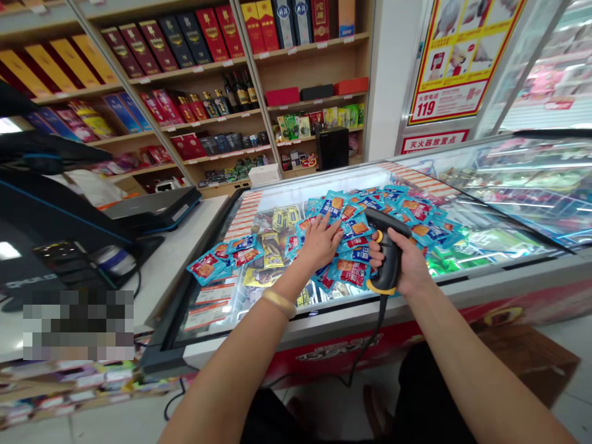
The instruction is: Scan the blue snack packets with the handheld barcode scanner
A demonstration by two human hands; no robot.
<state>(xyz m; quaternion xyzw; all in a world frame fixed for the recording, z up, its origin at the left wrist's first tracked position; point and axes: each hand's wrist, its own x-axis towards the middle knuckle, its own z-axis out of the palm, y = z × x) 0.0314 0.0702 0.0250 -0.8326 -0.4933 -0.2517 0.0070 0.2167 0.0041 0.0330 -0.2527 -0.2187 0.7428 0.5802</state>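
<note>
the left hand [320, 242] lies spread flat on light, soft, slippery snack packets [356, 223] heaped in the chest freezer [485, 290]; the right hand [411, 265] curls round a stiff corded barcode scanner [391, 271], best held by its grip.

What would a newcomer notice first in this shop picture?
The heap of blue snack packets in the middle of the chest freezer stands out first. Right at centre, the right hand grips a black barcode scanner, and the left hand lies flat on the packets. Behind, wooden shelves hold colourful boxes.
</note>
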